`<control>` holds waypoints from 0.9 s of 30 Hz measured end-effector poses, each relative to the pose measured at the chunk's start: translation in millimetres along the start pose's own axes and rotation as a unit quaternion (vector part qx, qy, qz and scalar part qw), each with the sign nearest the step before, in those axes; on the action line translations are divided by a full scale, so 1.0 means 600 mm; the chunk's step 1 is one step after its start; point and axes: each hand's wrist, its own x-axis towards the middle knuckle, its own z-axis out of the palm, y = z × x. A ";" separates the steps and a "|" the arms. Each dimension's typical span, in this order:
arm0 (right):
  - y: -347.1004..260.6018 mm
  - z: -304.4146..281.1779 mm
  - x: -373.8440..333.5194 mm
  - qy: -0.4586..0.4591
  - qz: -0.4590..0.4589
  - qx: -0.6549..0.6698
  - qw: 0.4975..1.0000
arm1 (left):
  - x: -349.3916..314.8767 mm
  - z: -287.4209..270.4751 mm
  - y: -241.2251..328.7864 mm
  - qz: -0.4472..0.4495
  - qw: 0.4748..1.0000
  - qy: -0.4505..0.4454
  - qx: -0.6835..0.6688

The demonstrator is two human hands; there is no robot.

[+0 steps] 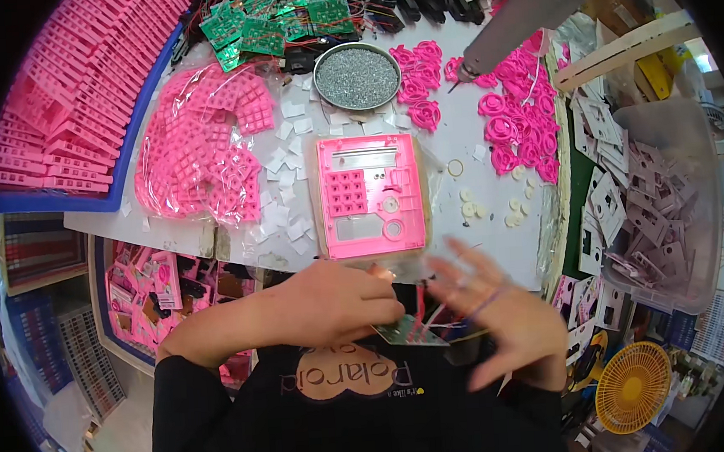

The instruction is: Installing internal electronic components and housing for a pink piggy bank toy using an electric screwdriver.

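Note:
Close to my body, my left hand (342,302) is closed at the edge of a green circuit board (410,331) with red and white wires; its fingertips are partly hidden. My right hand (504,312), somewhat smeared by motion, is beside the board with its fingers spread and nothing visible in them. Just beyond both hands, a pink plastic casing (407,149) lies open side up on the table. A pink grid of square keys (347,193), a round ring and a clear window show inside it.
A round tin of small metal screws (357,75) stands behind the casing. Bagged pink key grids (208,152) lie left, and pink looped parts (522,125) right. A grey electric screwdriver (523,17) hangs at upper right. Small white discs (514,212) and paper squares (282,206) are scattered about.

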 end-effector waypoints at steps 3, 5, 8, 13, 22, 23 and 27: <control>-0.008 0.038 0.087 0.038 -0.025 0.023 0.999 | -0.008 0.007 0.007 -0.041 0.999 0.017 -0.025; 0.014 0.048 0.109 0.045 -0.032 0.096 0.994 | -0.023 0.022 -0.003 -0.110 0.993 0.019 -0.042; 0.052 0.050 0.149 0.003 -0.039 0.191 0.981 | -0.037 0.032 -0.014 -0.212 0.927 0.049 -0.305; 0.100 0.024 0.213 0.027 0.114 0.369 0.922 | -0.062 0.042 -0.034 -0.302 0.672 0.114 -0.666; 0.175 0.010 0.264 0.055 0.075 0.263 0.960 | -0.103 0.039 -0.019 -0.270 0.834 0.209 -0.433; 0.176 0.014 0.267 0.057 0.066 0.235 0.968 | -0.107 0.034 -0.019 -0.273 0.844 0.190 -0.421; 0.142 0.001 0.284 0.052 0.172 0.120 0.976 | -0.116 0.017 -0.023 -0.301 0.912 0.150 -0.233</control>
